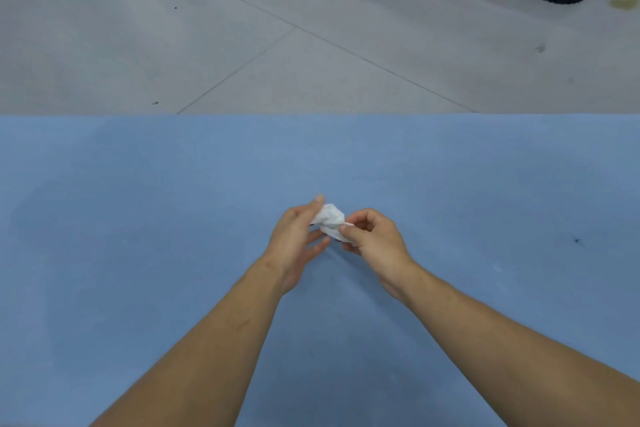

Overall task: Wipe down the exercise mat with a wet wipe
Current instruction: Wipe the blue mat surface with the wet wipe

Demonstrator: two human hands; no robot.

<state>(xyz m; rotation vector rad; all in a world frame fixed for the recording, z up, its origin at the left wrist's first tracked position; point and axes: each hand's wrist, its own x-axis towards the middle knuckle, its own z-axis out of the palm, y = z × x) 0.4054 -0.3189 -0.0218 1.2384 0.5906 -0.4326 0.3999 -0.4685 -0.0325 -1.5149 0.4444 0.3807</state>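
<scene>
The wet wipe (330, 220) is white and crumpled into a small, creased wad, held up off the surface between the two hands. Its left side sits against the fingers of the left hand (294, 239), and its right lower edge is pinched by the thumb and forefinger of the right hand (372, 237). The exercise mat (138, 218) is light blue, matte and lies flat, spreading under both hands and forearms and well out to either side. Its straight far edge runs beyond the fingertips. Faint darker patches show on it left of the left hand, and a small dark mark well right of the right hand.
</scene>
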